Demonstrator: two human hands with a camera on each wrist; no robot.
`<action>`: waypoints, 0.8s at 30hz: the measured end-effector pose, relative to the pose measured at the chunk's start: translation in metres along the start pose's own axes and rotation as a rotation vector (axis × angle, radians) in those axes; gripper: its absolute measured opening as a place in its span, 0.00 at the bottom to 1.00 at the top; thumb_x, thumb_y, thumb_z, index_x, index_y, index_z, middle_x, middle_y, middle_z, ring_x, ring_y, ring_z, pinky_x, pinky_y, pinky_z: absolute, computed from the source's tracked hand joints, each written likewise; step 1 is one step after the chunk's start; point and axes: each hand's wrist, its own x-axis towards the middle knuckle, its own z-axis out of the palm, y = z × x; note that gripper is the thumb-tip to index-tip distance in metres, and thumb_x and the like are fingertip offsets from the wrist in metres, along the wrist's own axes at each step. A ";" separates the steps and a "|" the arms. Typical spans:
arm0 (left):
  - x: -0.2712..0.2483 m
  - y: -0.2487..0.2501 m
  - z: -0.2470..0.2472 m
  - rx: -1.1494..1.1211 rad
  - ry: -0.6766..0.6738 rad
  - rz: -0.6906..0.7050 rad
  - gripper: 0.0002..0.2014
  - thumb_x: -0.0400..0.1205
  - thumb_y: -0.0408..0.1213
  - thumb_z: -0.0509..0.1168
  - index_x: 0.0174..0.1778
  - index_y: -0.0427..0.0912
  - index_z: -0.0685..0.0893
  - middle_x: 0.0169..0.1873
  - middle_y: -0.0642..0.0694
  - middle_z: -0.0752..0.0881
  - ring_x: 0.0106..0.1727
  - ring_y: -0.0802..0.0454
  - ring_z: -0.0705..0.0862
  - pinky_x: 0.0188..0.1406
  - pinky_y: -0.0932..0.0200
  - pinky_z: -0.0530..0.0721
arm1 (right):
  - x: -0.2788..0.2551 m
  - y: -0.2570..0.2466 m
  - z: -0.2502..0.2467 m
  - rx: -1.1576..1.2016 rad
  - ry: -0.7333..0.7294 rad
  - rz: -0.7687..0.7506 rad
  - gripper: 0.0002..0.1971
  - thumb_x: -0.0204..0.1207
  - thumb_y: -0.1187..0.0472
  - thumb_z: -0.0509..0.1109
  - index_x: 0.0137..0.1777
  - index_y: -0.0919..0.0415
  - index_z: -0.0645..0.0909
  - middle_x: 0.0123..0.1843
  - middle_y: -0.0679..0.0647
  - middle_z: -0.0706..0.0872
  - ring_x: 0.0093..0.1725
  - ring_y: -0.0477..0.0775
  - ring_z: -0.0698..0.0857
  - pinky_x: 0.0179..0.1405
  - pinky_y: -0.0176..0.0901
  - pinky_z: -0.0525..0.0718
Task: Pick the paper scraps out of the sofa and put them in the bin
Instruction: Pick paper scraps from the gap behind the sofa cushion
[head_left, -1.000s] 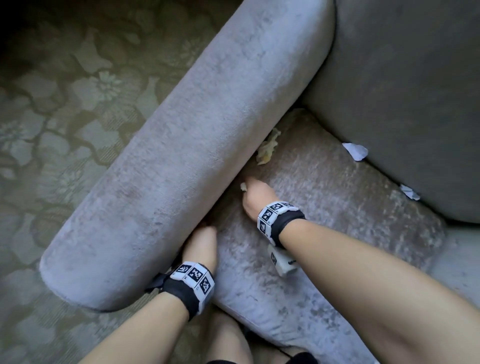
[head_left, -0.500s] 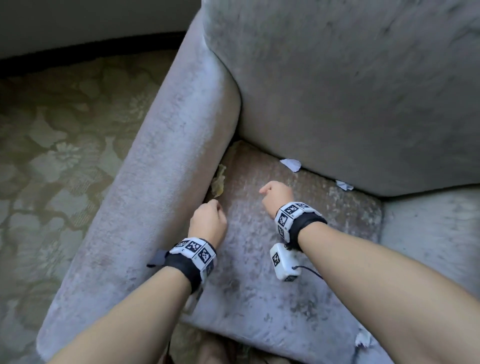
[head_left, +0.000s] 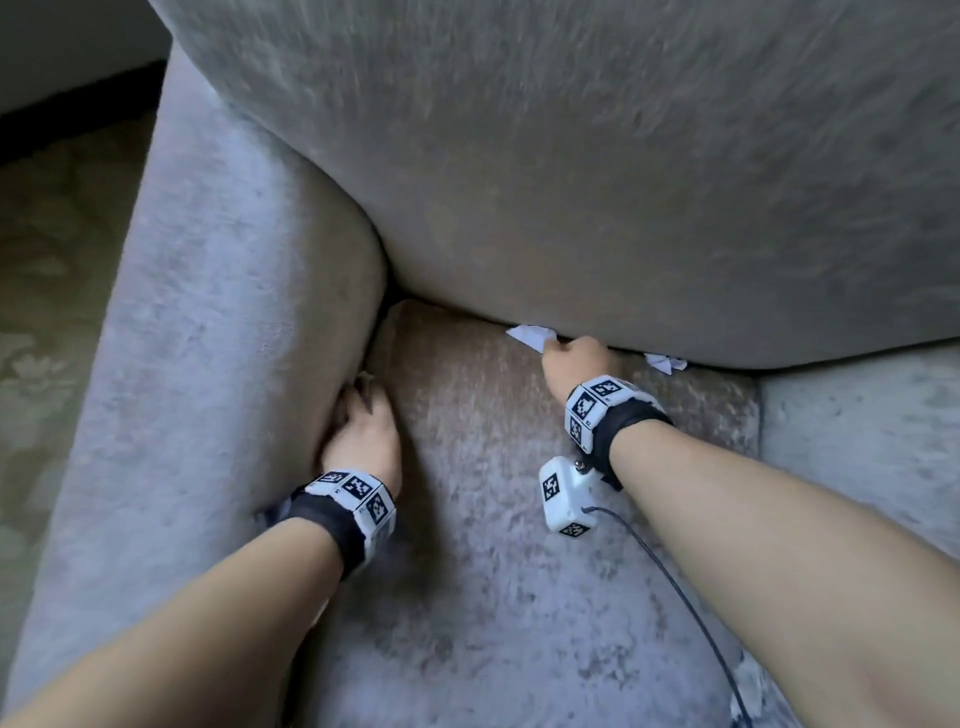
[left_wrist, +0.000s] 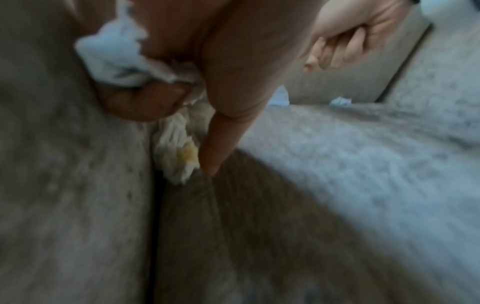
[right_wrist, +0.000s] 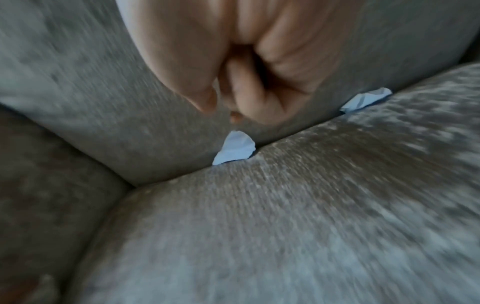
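Two hands at work on one grey sofa (head_left: 519, 597), no bin in sight. The left hand (head_left: 363, 441) lies at the seam between armrest (head_left: 208, 364) and seat cushion (head_left: 467, 519); its fingers curl around one white crumpled scrap (left_wrist: 109, 59), while the index finger (left_wrist: 221, 131) points down beside a second, yellow-stained scrap (left_wrist: 176, 152) wedged in that seam. The right hand (head_left: 576, 361) is at the crease under the back cushion (head_left: 571, 182), fingers loosely curled and holding nothing, its fingertips (right_wrist: 207, 102) just above a white scrap (right_wrist: 235, 149) standing in the crease. One more white scrap (right_wrist: 366, 99) sits in the same crease, further to the right. Scraps counted: four. Each wrist wears one marker-printed band (head_left: 358, 493).
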 end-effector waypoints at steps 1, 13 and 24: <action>0.002 -0.002 0.003 0.076 0.014 0.053 0.39 0.71 0.31 0.66 0.80 0.31 0.61 0.70 0.33 0.72 0.62 0.40 0.83 0.52 0.55 0.85 | 0.005 0.000 0.005 -0.026 0.015 -0.006 0.20 0.76 0.43 0.59 0.40 0.59 0.83 0.37 0.57 0.82 0.24 0.51 0.74 0.21 0.36 0.61; 0.028 -0.002 0.046 0.639 -0.096 0.266 0.29 0.83 0.33 0.49 0.72 0.11 0.59 0.70 0.12 0.63 0.72 0.23 0.67 0.73 0.34 0.66 | 0.063 -0.018 0.079 0.006 0.010 -0.016 0.25 0.77 0.40 0.58 0.61 0.57 0.84 0.51 0.48 0.88 0.44 0.52 0.82 0.41 0.35 0.70; 0.003 0.020 -0.011 0.107 -0.285 0.026 0.17 0.81 0.30 0.56 0.64 0.32 0.80 0.60 0.34 0.82 0.60 0.36 0.84 0.56 0.49 0.82 | 0.008 0.034 0.017 0.015 -0.098 -0.103 0.17 0.81 0.61 0.54 0.59 0.49 0.83 0.60 0.51 0.89 0.36 0.56 0.80 0.28 0.37 0.71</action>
